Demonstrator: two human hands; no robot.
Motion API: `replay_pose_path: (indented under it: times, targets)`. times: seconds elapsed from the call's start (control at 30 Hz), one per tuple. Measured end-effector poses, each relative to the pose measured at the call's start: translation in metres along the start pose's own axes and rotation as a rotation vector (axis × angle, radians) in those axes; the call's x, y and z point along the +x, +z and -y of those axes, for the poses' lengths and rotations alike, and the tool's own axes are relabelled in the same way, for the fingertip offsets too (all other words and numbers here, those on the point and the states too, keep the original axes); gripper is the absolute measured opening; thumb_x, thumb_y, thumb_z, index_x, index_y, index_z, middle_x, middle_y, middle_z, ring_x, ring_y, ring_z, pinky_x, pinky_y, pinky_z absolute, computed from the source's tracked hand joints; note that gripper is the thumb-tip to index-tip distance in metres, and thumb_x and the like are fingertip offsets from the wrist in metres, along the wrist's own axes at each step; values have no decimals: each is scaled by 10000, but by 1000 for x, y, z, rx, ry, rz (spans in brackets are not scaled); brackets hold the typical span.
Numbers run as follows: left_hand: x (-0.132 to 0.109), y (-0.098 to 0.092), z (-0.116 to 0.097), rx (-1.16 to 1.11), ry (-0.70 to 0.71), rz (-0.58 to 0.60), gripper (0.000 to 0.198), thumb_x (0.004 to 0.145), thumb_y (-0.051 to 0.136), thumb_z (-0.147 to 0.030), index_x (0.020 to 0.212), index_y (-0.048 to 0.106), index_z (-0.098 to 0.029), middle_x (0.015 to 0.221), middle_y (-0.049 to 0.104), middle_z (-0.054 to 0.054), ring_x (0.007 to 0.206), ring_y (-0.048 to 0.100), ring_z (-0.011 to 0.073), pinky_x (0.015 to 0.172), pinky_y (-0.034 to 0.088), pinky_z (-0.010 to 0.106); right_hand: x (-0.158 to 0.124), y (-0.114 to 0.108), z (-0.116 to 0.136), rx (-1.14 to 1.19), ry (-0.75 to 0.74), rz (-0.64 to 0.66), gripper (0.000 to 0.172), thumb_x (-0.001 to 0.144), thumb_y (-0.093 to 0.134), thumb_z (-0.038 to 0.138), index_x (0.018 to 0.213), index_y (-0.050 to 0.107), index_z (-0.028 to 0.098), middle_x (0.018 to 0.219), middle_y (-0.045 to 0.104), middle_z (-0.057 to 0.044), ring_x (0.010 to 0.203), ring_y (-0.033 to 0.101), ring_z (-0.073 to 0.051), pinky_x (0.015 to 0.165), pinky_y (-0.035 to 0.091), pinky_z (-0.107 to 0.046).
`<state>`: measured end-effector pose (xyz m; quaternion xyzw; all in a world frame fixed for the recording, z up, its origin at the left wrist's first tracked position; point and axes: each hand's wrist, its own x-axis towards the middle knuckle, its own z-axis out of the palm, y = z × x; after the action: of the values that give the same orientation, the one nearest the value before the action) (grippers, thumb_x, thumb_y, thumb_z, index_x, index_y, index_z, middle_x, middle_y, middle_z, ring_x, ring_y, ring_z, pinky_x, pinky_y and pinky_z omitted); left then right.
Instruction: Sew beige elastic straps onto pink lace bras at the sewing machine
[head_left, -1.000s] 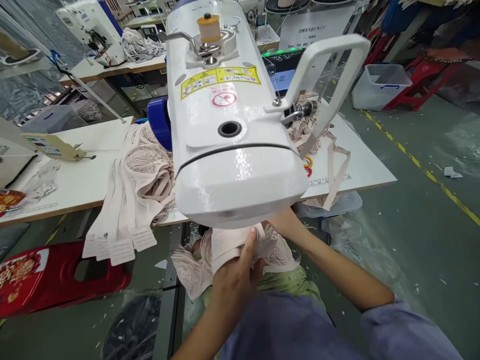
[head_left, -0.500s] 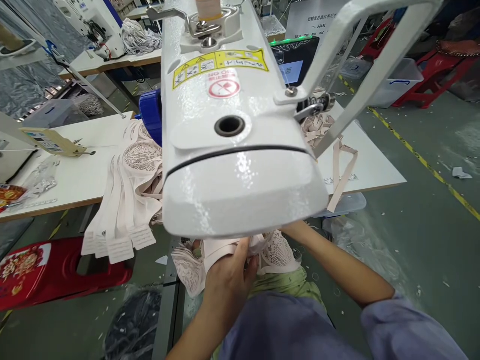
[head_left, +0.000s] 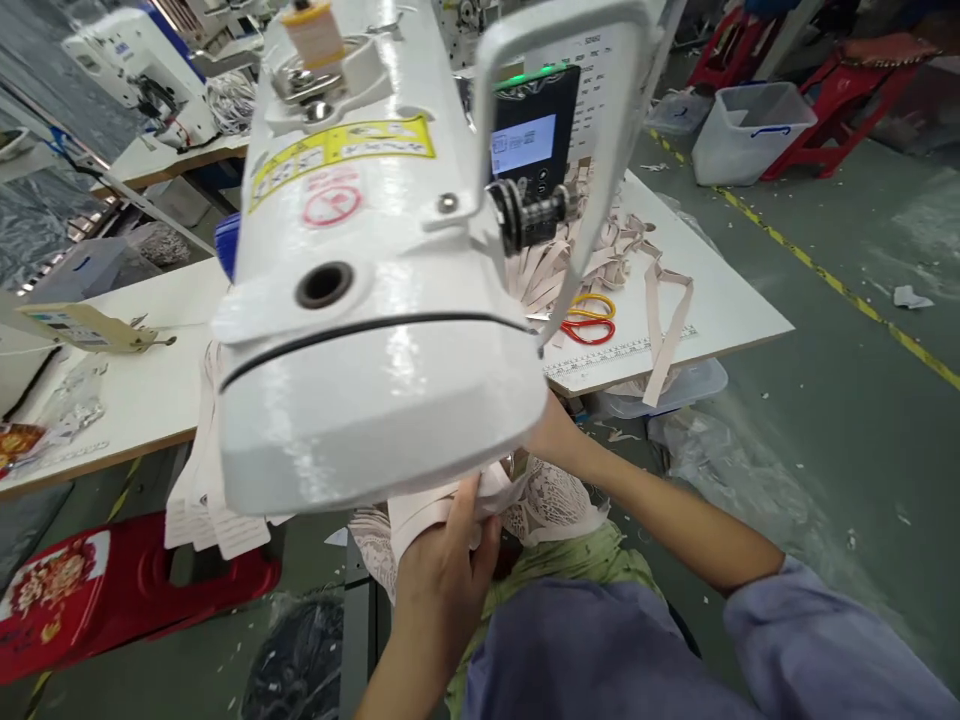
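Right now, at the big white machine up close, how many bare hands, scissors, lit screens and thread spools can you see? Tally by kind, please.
Hands: 2 (left hand on beige fabric; right hand partly hidden by the machine head)
Scissors: 1 pair
Lit screen: 1
Thread spool: 1
Total: 5

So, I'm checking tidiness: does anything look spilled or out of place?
Yes: a crumpled white scrap lies loose on the floor, right of the yellow tape, like litter; a beige strap dangles untidily over the table edge.
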<state>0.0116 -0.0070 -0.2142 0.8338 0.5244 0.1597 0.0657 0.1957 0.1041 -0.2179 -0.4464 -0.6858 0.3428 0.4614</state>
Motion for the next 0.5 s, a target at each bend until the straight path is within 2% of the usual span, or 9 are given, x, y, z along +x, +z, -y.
replay_pose_path:
  times: [0.1,0.23,0.37,0.5]
  targets:
    - [-3,-4,2,28,-4,-24,553,1006,456,-352,1500,304,-156,858,754,98,564,691,205,458,447,240,-5,0,3,75,-3,-87,81,851,572,287,857,621,222,1110,634,-74,896,598,-205,784,520,-339]
    - [-8,-1,-2,122,-18,-134,676,987,500,-400,1519,229,-83,1028,742,207,730,742,278,534,519,285,-17,-4,0,136,65,-185,123,859,553,327,848,597,213,973,612,-65,760,564,-171,683,491,-312]
    - [-7,2,-7,171,-41,-208,673,1008,433,-413,1532,174,-79,1155,692,266,737,742,300,554,542,329,-33,-6,-8,128,148,-139,150,874,537,343,857,590,204,886,573,-50,747,539,-169,651,449,-301]
    - [-5,2,-11,145,-12,-201,672,1007,447,-396,1530,174,-75,1114,708,255,795,747,305,567,547,308,-48,-5,-10,156,187,-95,148,882,531,328,807,562,204,845,544,-34,725,517,-160,630,420,-290]
